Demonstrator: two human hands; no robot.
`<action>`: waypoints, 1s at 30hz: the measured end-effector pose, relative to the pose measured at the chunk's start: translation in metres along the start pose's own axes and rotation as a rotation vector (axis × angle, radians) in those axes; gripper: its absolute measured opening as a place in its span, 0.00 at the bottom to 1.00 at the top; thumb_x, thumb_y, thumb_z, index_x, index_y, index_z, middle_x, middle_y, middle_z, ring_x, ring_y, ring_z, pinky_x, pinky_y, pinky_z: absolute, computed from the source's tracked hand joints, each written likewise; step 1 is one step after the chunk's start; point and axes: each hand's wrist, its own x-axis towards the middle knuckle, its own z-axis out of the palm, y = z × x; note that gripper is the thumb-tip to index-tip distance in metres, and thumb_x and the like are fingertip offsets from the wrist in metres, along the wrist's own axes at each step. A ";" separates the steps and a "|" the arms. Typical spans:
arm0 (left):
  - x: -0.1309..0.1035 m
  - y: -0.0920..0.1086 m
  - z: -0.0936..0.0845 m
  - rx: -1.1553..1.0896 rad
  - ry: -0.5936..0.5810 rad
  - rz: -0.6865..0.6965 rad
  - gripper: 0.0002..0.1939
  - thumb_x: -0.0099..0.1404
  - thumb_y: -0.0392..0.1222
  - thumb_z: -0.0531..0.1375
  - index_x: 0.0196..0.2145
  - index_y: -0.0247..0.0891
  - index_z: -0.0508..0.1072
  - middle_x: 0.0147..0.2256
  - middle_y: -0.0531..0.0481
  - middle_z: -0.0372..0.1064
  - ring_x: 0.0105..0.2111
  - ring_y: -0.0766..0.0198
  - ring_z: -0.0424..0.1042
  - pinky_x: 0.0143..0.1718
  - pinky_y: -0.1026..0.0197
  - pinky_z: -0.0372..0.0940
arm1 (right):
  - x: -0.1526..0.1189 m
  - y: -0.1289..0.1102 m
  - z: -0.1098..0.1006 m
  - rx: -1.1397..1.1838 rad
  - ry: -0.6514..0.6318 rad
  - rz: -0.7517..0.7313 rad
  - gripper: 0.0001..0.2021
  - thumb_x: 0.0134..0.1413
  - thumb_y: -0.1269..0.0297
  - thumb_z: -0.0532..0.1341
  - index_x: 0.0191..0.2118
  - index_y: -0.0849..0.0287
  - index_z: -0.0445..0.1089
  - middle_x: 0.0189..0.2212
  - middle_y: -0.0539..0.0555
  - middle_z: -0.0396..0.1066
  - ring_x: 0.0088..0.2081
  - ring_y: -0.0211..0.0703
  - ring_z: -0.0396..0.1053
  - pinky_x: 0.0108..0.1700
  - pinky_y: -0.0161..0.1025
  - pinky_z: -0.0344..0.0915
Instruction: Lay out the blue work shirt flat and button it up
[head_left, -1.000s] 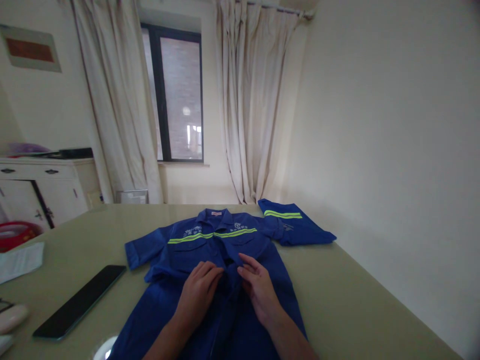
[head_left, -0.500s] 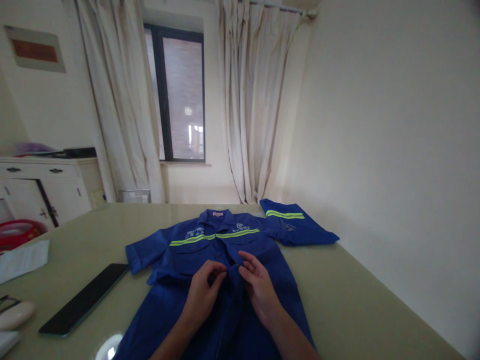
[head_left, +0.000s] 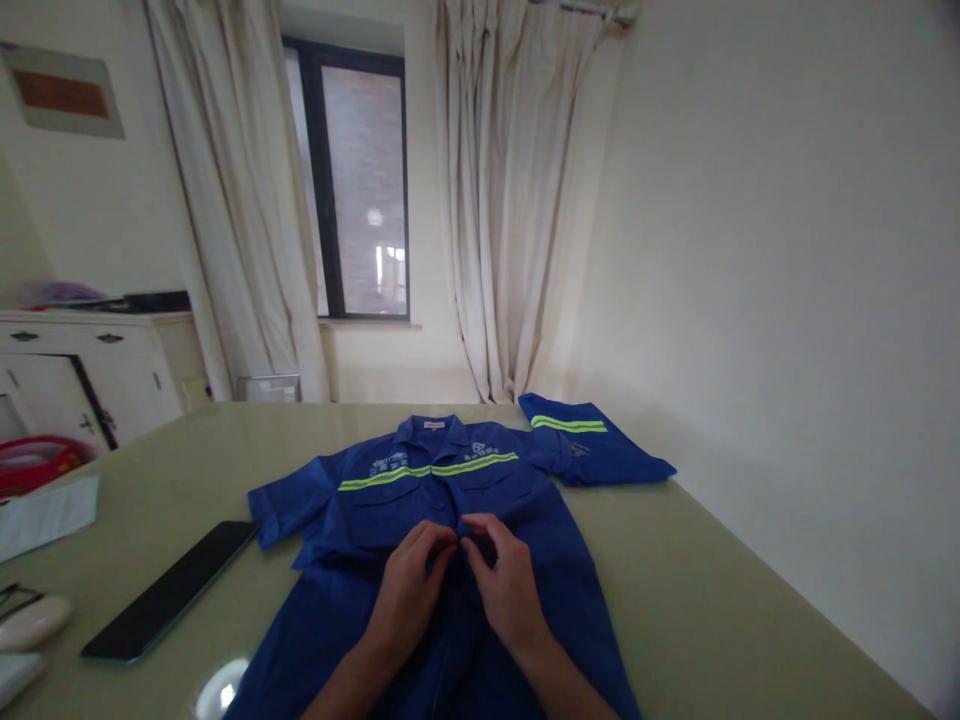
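A blue short-sleeved work shirt (head_left: 382, 510) lies spread face up on the table, collar at the far end, a yellow-green reflective stripe across its chest. My left hand (head_left: 420, 570) pinches the front edge of the shirt near the middle of the placket. Close against it, my right hand (head_left: 499, 570) pinches the other side of the front, fingertips almost meeting those of the left. Whatever button or buttonhole lies between the fingertips is hidden. Beyond the shirt's right sleeve rests a folded blue garment (head_left: 607, 455) with a similar stripe.
The greenish tabletop (head_left: 720, 600) runs to the wall on the right. At left lie a dark flat tablet-like slab (head_left: 169, 595), a paper sheet (head_left: 49, 515) and a pale rounded object (head_left: 34, 625). A red basin (head_left: 45, 465) and a white cabinet (head_left: 90, 370) stand beyond the table.
My right hand has moved left, bringing its fingertips up to the left hand's at the placket. The gap in the shirt front has narrowed. My left hand stays nearly in place.
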 end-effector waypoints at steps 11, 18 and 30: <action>-0.006 -0.006 0.000 0.329 -0.006 0.286 0.09 0.73 0.35 0.51 0.43 0.44 0.69 0.37 0.52 0.74 0.36 0.62 0.76 0.39 0.62 0.70 | -0.006 -0.005 0.000 -0.253 -0.116 -0.067 0.23 0.56 0.76 0.58 0.56 0.53 0.74 0.43 0.56 0.78 0.46 0.50 0.76 0.52 0.44 0.71; -0.005 -0.004 -0.001 0.145 -0.004 0.064 0.06 0.71 0.39 0.53 0.37 0.45 0.69 0.33 0.52 0.73 0.34 0.62 0.75 0.37 0.62 0.69 | -0.002 -0.003 0.004 0.250 -0.145 0.218 0.15 0.62 0.57 0.59 0.50 0.54 0.76 0.38 0.56 0.79 0.31 0.48 0.78 0.34 0.42 0.73; 0.005 -0.008 0.007 -0.508 -0.075 -0.316 0.17 0.60 0.54 0.67 0.34 0.38 0.73 0.33 0.50 0.75 0.35 0.59 0.75 0.38 0.60 0.68 | 0.001 0.003 0.004 -0.005 -0.092 0.104 0.16 0.50 0.73 0.62 0.42 0.49 0.79 0.33 0.49 0.79 0.29 0.42 0.72 0.34 0.37 0.65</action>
